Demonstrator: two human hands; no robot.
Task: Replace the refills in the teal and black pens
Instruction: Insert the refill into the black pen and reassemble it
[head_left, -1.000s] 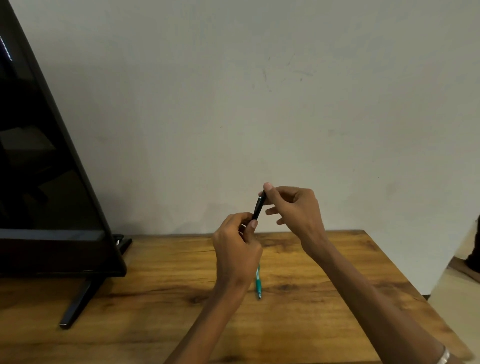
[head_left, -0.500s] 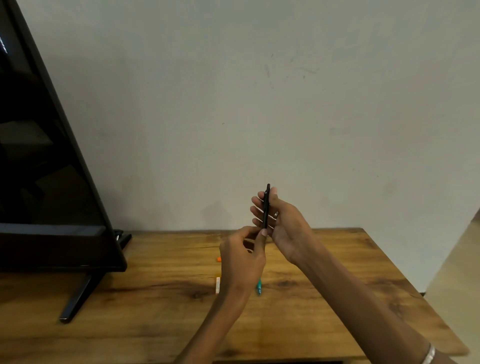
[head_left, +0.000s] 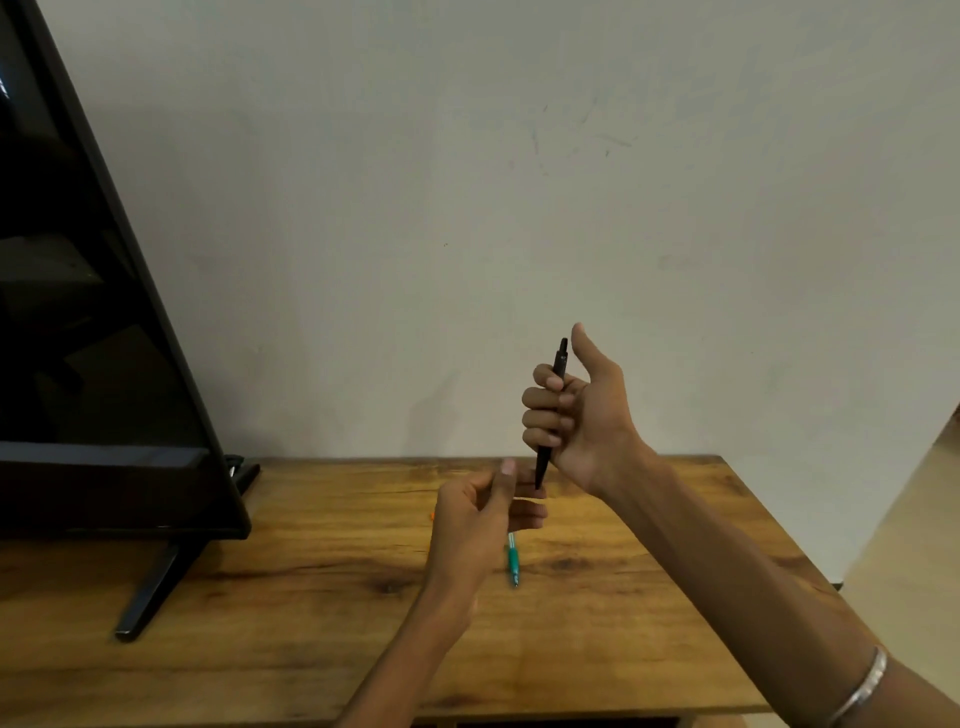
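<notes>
My right hand (head_left: 576, 415) holds the black pen (head_left: 551, 410) nearly upright above the wooden table (head_left: 311, 597), fingers curled round its barrel, thumb raised, push button at the top. My left hand (head_left: 480, 519) hovers just below the pen's tip, fingers loosely curled; whether it pinches something small I cannot tell. The teal pen (head_left: 512, 561) lies on the table behind my left hand, partly hidden by it. A tiny orange bit (head_left: 431, 515) peeks out left of my left hand.
A large black TV screen (head_left: 93, 338) stands at the left on a slanted foot (head_left: 150, 587). A plain wall rises behind the table. The table's right edge drops off near my right forearm, which wears a metal bangle (head_left: 860, 686).
My right hand has closed its fingers round the black pen and lifted it to the right. My left hand has let go of the pen's lower end and dropped slightly.
</notes>
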